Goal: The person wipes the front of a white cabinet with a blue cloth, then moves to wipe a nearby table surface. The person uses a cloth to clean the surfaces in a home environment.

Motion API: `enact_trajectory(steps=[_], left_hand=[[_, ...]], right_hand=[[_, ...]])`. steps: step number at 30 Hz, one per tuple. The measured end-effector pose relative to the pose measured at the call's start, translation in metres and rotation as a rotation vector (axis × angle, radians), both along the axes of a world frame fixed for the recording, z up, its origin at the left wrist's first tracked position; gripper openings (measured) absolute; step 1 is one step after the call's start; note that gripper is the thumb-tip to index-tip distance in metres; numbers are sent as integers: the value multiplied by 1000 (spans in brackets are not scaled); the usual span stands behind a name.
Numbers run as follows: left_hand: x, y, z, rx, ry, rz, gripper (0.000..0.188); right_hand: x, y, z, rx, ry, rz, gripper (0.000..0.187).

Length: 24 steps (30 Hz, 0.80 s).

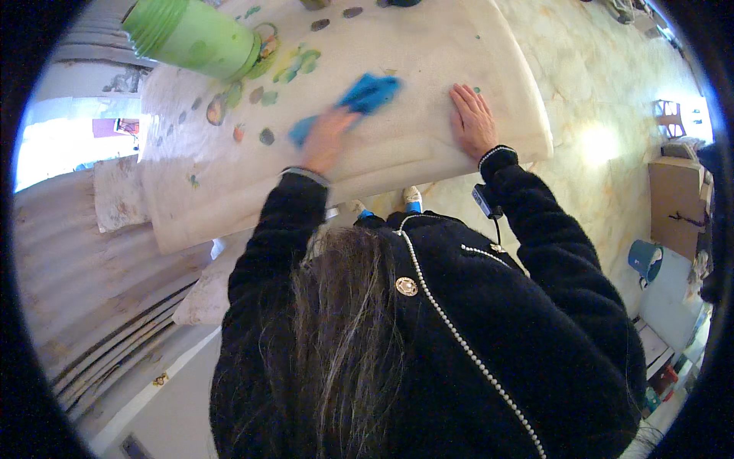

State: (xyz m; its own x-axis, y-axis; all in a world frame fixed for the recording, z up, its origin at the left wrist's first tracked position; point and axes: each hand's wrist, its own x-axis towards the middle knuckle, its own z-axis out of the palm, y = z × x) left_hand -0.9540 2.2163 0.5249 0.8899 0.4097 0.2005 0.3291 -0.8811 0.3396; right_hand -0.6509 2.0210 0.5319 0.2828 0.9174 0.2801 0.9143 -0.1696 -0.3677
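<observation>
My left hand (327,141), smeared by motion, presses a blue cloth (371,92) onto the pale tablecloth (413,145). Parts of the cloth stick out on both sides of the hand. My right hand (472,121) lies flat near the table's right side, its fingers stretched forward with nothing in them. Round printed patches in green, grey and orange dot the tablecloth left of the blue cloth.
A light green ribbed plastic container (195,38) stands at the table's far left, and dark items sit at the far edge. Beyond the floor to the right are a cardboard box (677,195) and a teal bucket (644,258). Brownish fabric (84,245) spreads at the left.
</observation>
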Motion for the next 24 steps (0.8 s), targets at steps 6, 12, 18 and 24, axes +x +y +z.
enact_trajectory(steps=[6, 12, 18, 24], left_hand=[[-203, 94, -28, 38, 137, 785, 45], [-28, 60, -38, 20, 2, 456, 46], [142, -63, 10, -22, 74, -128, 50], [10, -14, 4, -75, 103, 38, 46]], right_hand=[[-3, 2, -1, 61, 27, -13, 43], [-4, 0, 2, 79, 37, -13, 42], [-2, 0, 4, 29, 58, -20, 42], [0, 0, 1, 67, 61, -8, 42]])
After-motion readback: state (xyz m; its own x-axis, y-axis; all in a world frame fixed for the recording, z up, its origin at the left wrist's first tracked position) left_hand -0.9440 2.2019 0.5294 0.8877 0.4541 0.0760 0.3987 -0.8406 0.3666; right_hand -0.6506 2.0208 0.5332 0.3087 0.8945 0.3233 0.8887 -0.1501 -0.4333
